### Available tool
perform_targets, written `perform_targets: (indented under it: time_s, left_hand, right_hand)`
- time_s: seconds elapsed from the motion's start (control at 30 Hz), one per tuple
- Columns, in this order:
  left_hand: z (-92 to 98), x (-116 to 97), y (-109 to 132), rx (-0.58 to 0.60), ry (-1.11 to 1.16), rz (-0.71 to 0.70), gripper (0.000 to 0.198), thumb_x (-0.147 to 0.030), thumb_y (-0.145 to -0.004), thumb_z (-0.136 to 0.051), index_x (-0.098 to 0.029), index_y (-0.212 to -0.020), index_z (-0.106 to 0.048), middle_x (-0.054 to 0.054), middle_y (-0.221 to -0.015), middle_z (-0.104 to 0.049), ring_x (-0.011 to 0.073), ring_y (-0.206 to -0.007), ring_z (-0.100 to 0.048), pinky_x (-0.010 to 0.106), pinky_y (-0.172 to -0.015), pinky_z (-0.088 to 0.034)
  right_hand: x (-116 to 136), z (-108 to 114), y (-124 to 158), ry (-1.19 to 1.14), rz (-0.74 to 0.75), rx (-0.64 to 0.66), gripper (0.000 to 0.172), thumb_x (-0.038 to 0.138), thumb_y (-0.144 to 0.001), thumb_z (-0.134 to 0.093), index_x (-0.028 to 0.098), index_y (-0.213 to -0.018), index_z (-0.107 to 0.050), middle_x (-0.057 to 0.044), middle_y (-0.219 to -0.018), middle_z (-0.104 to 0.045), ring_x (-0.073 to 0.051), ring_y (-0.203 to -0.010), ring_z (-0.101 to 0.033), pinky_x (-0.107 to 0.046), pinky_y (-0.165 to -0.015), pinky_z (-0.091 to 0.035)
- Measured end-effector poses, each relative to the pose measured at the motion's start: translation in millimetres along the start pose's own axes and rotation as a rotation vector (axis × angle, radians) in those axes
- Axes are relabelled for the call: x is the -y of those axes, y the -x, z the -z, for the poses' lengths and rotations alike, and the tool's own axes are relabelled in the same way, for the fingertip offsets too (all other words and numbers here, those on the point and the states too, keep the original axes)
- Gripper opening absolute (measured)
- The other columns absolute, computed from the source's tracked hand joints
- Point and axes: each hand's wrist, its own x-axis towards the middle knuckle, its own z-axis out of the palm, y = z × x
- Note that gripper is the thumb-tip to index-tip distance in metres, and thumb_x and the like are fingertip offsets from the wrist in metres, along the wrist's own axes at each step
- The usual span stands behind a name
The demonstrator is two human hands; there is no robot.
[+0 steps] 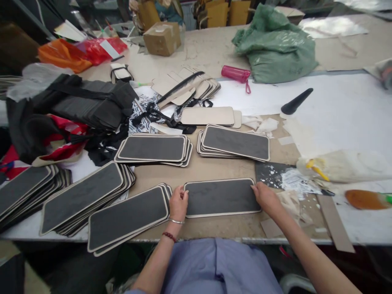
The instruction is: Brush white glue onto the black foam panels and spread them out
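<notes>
On a table (222, 169), the left hand (178, 203) and right hand (267, 197) are pinching a dark panel (223, 198); a carton (162, 42) is showing a blurred patch.

Dark panel (222, 198), pale border

One piece. Flat, elongated rectangle with rounded corners. Face dark grey, faintly mottled, framed by a narrow cream border. Position: dark side up, long edges running left to right, right end tilted slightly away from the wearer. Held at both short ends, over brown work surface (153, 173), near the front edge.
</notes>
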Motion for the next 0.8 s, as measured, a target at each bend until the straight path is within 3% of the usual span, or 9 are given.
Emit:
perform_targets:
  time_s: [0.23, 0.8]
  left_hand:
    - [1.2, 5, 1, 0.016, -0.033, -0.079, 0.020, -0.022, -0.074, -0.051, -0.016, -0.092, -0.057, 0.002, -0.072, -0.060, 0.0135, -0.064, -0.057, 0.027, -0.069, -0.047]
    - [-6.8, 22, 3, -0.083, -0.060, -0.234, 0.021, -0.022, -0.078, -0.052, -0.014, -0.097, -0.055, 0.002, -0.073, -0.056, 0.0129, -0.061, -0.054, 0.029, -0.065, -0.050]
  right_hand:
    - [2, 4, 3, 0.009, 0.004, 0.007, 0.023, 0.031, -0.093, -0.031, 0.016, -0.088, -0.047, -0.010, -0.089, -0.059, -0.019, -0.081, -0.057, -0.027, -0.063, -0.033]
    - [0, -6, -2, 0.053, 0.005, -0.013, 0.023, 0.033, -0.092, -0.035, 0.015, -0.088, -0.049, -0.010, -0.085, -0.061, -0.021, -0.078, -0.061, -0.028, -0.060, -0.036]
